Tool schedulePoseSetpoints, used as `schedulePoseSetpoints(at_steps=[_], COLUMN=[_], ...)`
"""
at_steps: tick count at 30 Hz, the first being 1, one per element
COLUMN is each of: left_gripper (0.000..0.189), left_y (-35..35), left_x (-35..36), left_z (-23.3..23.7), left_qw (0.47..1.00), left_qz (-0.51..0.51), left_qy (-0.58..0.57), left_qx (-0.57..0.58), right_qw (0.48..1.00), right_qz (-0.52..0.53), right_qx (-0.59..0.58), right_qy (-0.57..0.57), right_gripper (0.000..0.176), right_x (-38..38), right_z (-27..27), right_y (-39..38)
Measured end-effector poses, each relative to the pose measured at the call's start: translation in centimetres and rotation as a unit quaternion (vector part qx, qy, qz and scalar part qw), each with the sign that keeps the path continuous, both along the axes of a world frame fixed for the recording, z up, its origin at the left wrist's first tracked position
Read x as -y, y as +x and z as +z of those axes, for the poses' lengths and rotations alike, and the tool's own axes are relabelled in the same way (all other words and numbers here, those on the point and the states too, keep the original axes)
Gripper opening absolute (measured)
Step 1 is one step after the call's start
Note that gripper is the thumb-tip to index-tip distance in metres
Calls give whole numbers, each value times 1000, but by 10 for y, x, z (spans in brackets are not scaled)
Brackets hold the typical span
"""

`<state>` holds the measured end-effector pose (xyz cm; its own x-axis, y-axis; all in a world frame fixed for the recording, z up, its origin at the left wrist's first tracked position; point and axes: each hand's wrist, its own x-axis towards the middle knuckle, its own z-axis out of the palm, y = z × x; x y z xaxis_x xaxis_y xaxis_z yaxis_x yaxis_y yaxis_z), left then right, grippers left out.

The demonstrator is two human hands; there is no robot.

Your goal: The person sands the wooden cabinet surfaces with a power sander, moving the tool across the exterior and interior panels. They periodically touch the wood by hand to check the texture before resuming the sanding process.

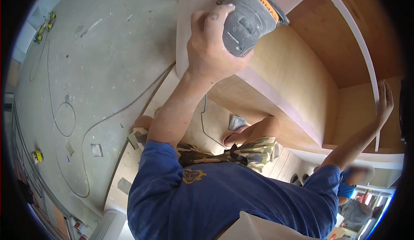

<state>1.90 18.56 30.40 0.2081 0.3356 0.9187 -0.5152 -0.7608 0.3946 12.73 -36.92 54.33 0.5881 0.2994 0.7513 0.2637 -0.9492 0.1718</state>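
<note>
My left hand (211, 46) is wrapped round the dark grey body of a power sander (246, 26) with an orange band. The sander is against the pale face of a wooden cabinet (297, 72) at the top of the view, and its pad is mostly hidden. Over on the right, my right hand (385, 101) rests against the white front edge strip (360, 33) of the cabinet, its fingers stretched out. Between the arms, open plywood compartments show. A dark cord (203, 117) hangs below the cabinet near my knees.
I am on a wooden platform (116, 184) above a dusty grey floor (116, 67). Cables (125, 108) loop over that floor. Yellow-and-black tools (44, 26) lie at the far left, with a yellow can-like object (38, 156) lower down. Another person (347, 188) is at the lower right.
</note>
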Motion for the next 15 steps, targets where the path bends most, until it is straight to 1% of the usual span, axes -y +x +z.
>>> schedulePoseSetpoints(at_steps=[1,3,4,6,7,8,9,10,11,12,13,14,15], left_gripper=[77,74,76,78,81,81,83,86,86,84,82,81,81], left_y=[0,6,7,10,10,10,11,12,13,14,14,12,12], left_x=[0,-7,-11,-23,-27,-29,-31,-29,-24,-20,-15,-10,-9], left_z=[-14,-47,-68,-102,-122,-148,-177,-200,-217,-235,-243,-237,-229], left_qw=[1000,997,993,989,985,985,977,966,966,970,974,970,968], left_qz=[4,0,-4,-5,-6,-2,-5,-9,-7,-3,1,-12,-13], left_qy=[-6,-71,-112,-139,-162,-162,-190,-219,-220,-207,-193,-209,-213], left_qx=[-2,9,-29,-47,-63,-61,-100,-140,-138,-127,-116,-126,-129], right_qw=[1000,995,995,988,988,996,1000,1000,989,951,950,991,998], right_qz=[4,-41,-40,-37,-33,-27,-21,-17,-22,-24,-22,-26,-31], right_qx=[-2,-13,-14,-34,-35,-20,-4,-2,48,98,99,41,-21], right_qy=[-6,95,92,147,146,80,16,17,-138,-292,-296,-124,52], right_gripper=[35,34,34,34,34,34,35,35,33,31,31,29,30], right_x=[-4,-21,-26,-36,-30,-19,-5,10,25,27,21,10,2], right_z=[-1,-5,-6,-4,-4,-3,-2,2,6,8,6,1,-2], right_y=[-1,-8,-10,-12,-9,-4,1,3,4,8,7,1,-3])
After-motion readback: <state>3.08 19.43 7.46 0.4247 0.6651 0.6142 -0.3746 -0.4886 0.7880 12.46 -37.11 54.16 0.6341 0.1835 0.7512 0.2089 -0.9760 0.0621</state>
